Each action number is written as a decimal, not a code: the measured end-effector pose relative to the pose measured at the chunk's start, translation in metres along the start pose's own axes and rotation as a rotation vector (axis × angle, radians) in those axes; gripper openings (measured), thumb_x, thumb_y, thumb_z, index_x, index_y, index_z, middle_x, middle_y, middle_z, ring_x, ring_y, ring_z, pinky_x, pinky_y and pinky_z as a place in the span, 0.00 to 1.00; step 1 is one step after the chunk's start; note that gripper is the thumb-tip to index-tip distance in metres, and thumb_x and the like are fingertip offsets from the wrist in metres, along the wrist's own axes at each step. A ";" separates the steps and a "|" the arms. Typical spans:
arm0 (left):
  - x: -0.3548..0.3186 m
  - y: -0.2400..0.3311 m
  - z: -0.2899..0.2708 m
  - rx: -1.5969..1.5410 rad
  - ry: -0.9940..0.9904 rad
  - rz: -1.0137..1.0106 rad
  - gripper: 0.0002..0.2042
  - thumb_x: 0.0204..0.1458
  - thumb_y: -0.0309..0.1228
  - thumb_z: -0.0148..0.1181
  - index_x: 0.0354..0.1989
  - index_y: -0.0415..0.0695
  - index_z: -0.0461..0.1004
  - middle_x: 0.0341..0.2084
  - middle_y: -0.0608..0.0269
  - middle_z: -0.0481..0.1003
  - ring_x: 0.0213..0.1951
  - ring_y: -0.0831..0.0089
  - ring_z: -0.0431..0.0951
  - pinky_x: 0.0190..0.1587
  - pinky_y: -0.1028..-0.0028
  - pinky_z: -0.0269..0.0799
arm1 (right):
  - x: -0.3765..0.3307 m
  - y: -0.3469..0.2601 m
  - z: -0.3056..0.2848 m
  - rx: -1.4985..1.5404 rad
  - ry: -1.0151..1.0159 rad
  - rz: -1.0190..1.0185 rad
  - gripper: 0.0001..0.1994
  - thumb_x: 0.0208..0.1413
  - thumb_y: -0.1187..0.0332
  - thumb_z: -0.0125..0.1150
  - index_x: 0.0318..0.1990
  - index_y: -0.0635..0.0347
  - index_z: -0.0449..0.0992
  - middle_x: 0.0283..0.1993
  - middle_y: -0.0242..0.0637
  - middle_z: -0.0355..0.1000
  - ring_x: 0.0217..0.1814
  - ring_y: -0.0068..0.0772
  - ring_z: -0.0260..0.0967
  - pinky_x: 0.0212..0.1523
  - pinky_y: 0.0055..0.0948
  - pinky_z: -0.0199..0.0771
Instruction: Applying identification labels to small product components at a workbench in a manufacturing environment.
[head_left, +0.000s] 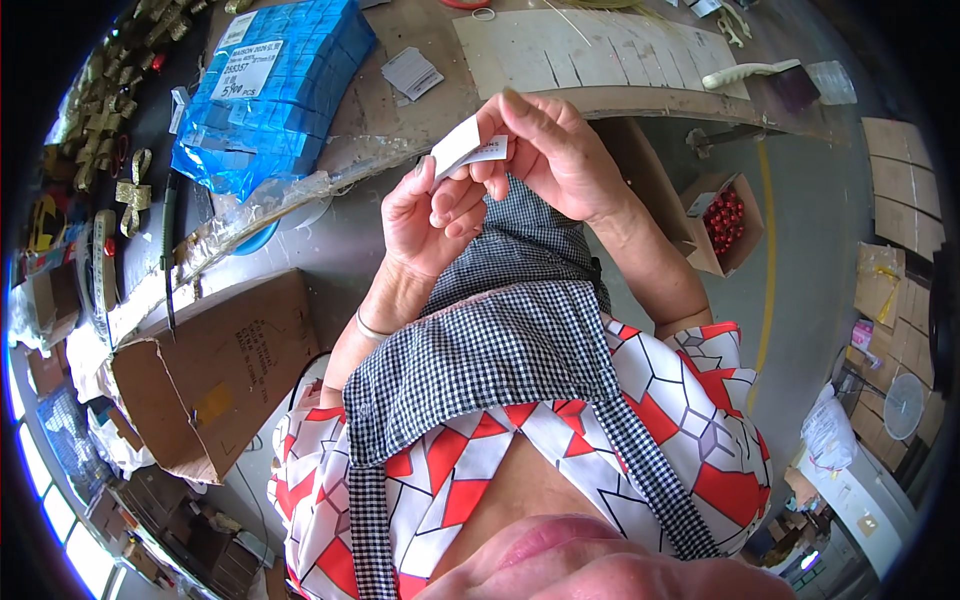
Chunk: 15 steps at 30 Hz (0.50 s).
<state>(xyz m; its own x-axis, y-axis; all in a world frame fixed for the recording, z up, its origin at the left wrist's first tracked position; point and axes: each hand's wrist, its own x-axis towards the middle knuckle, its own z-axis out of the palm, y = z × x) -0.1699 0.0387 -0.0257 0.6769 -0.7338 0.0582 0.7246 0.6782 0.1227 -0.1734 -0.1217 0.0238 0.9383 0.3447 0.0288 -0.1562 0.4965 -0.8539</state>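
My left hand (432, 215) is closed around a small stack of white cards (456, 148), its thumb along the near edge. The stack is held up and tilted in front of the table's edge. My right hand (565, 155) meets it from the other side, with bent fingers on a small white printed card (490, 150) that sticks out beside the stack. The right thumb is raised over the stack's far end. Fingers partly hide where the cards meet.
A blue-wrapped bundle (270, 100) and loose white cards (412, 74) lie on the worktable (400, 125). Gold bows (133, 190) are at the left. Below stand a cardboard box (225, 370) and, at the right, a carton of red beads (725, 220).
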 end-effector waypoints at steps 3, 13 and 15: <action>-0.001 0.001 -0.001 0.105 0.017 0.002 0.20 0.55 0.40 0.45 0.35 0.29 0.63 0.11 0.72 0.61 0.13 0.86 0.57 0.16 0.86 0.56 | -0.001 0.001 -0.002 -0.065 -0.017 0.022 0.18 0.56 0.54 0.48 0.31 0.64 0.69 0.22 0.34 0.67 0.19 0.19 0.63 0.23 0.16 0.65; -0.002 0.004 -0.009 0.137 0.018 0.027 0.16 0.53 0.38 0.49 0.32 0.32 0.67 0.12 0.70 0.62 0.14 0.84 0.57 0.15 0.84 0.55 | 0.000 0.010 -0.009 0.165 -0.043 0.050 0.11 0.53 0.65 0.55 0.32 0.67 0.71 0.24 0.34 0.68 0.21 0.18 0.65 0.23 0.15 0.68; -0.002 0.005 -0.009 0.112 0.007 0.030 0.15 0.52 0.36 0.49 0.32 0.32 0.68 0.12 0.68 0.62 0.14 0.83 0.57 0.15 0.82 0.54 | -0.001 0.011 -0.010 0.071 -0.043 0.043 0.12 0.54 0.63 0.53 0.35 0.66 0.70 0.22 0.32 0.67 0.21 0.17 0.63 0.23 0.14 0.65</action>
<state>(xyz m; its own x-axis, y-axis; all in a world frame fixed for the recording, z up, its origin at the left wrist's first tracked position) -0.1668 0.0438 -0.0345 0.6995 -0.7124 0.0567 0.6849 0.6909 0.2314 -0.1733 -0.1243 0.0089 0.9163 0.4001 0.0170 -0.2187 0.5355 -0.8157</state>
